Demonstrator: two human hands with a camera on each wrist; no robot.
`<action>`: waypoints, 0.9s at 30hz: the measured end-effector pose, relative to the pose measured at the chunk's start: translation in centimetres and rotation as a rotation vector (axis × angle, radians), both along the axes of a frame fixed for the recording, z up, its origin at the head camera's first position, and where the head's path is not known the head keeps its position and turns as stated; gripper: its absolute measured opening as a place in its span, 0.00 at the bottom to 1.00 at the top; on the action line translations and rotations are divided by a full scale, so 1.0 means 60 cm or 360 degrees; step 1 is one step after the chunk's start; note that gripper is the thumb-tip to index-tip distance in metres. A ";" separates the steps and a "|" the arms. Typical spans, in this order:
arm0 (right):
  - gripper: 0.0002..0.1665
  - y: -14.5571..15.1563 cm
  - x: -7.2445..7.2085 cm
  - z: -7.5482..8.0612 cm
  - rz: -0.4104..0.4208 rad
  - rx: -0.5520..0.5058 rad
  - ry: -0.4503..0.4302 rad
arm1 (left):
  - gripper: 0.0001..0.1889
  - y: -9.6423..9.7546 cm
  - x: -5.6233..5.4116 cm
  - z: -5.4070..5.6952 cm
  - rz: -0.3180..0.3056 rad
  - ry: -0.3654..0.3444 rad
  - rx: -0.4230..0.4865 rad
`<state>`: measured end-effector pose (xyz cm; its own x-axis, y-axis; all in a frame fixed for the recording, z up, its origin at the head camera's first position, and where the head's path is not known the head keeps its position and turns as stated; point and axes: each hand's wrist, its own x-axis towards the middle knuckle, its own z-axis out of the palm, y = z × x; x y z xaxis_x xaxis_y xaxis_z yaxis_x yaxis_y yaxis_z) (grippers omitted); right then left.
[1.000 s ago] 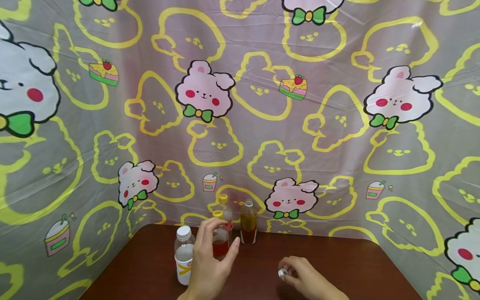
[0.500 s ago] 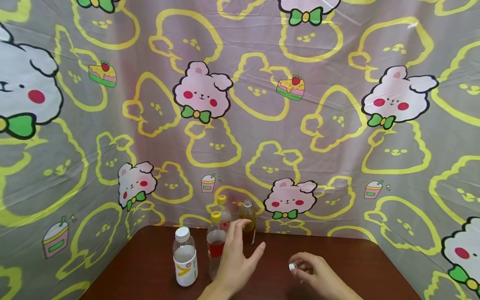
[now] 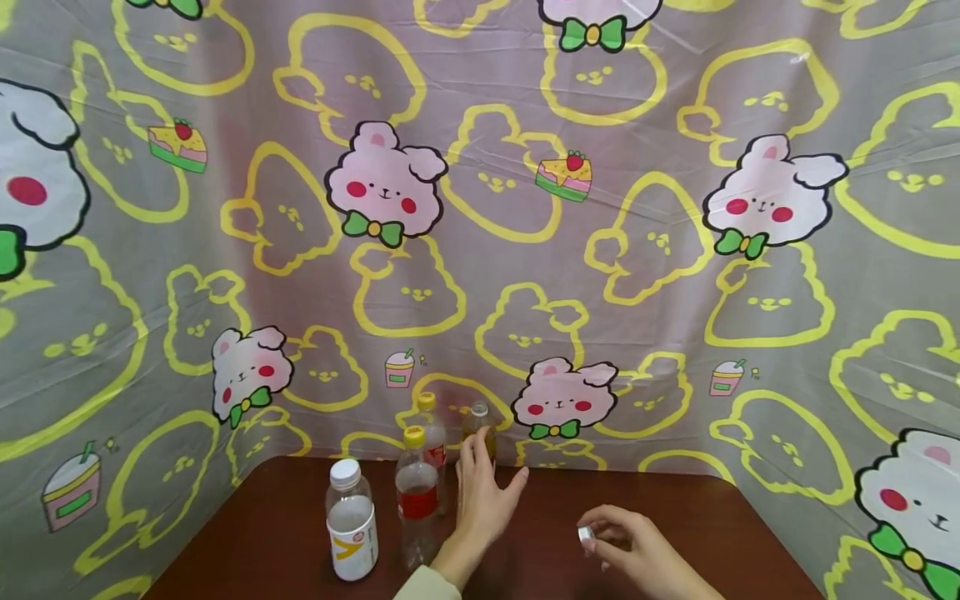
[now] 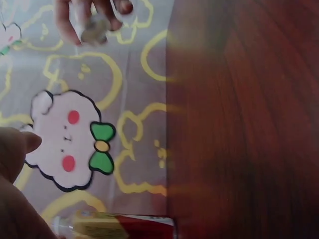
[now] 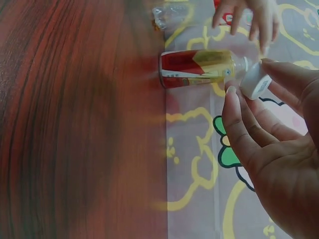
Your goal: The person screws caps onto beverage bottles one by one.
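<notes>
My right hand [image 3: 633, 546] pinches a small white bottle cap [image 5: 256, 81] between thumb and fingertips, above the right half of the table. My left hand [image 3: 486, 500] reaches forward with its fingers spread and holds nothing. Ahead of it, at the back of the table, stands a bottle [image 5: 197, 68] with a yellow and red label. In the head view, the left fingers partly hide this bottle. In the right wrist view, a gap shows between it and the left hand. Just left of that hand stands a clear bottle [image 3: 417, 498] with a yellow cap and red label.
A second yellow-capped bottle [image 3: 431, 437] stands behind the first. Farther left is a white-capped bottle [image 3: 352, 537] with a white and yellow label. Patterned curtain [image 3: 495, 250] hangs along the back and sides of the brown table [image 3: 547, 575].
My left hand has moved right and forward, from in front of the yellow-capped bottles toward the yellow and red labelled one. My right hand has shifted slightly right, still pinching the cap.
</notes>
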<state>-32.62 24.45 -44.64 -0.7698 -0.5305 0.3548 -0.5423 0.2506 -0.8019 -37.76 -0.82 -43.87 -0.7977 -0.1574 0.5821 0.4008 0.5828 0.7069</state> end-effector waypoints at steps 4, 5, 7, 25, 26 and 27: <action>0.09 -0.003 0.002 0.002 -0.0004 -0.0022 0.0040 | 0.48 -0.004 -0.036 -0.012 0.0138 0.0038 0.0099; 0.09 -0.002 0.003 0.003 -0.0010 -0.0020 0.0048 | 0.49 -0.005 -0.046 -0.015 0.0169 0.0044 0.0123; 0.09 -0.002 0.003 0.005 -0.0016 -0.0027 0.0040 | 0.52 -0.006 -0.065 -0.021 0.0222 0.0041 0.0172; 0.10 0.008 0.002 0.019 -0.0013 -0.0026 0.0049 | 0.49 0.017 -0.150 -0.062 0.0385 -0.0224 0.0453; 0.10 0.008 0.002 0.019 -0.0018 -0.0026 0.0055 | 0.48 0.017 -0.151 -0.064 0.0387 -0.0222 0.0449; 0.10 0.008 0.002 0.020 -0.0019 -0.0029 0.0072 | 0.47 0.017 -0.153 -0.066 0.0387 -0.0223 0.0439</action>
